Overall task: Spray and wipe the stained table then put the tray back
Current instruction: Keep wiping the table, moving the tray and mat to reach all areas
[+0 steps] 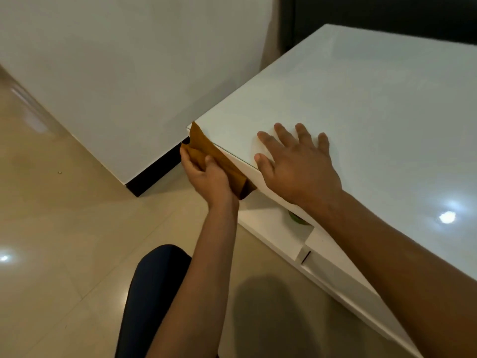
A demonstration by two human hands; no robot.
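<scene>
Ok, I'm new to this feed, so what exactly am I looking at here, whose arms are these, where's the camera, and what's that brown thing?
There is no machine here: a person works with bare hands, and the one picture comes from a camera worn on their head, looking forward and down. The big glossy white surface is the table. The right hand lies flat on its top near the corner, fingers spread, holding nothing. The left hand grips a brown cloth and presses it against the table's side edge at that corner. Something green peeks out on the shelf below the top, mostly hidden by the right forearm. Below are a beige tiled floor and the person's dark-clad knee. No tray or spray bottle shows.
</scene>
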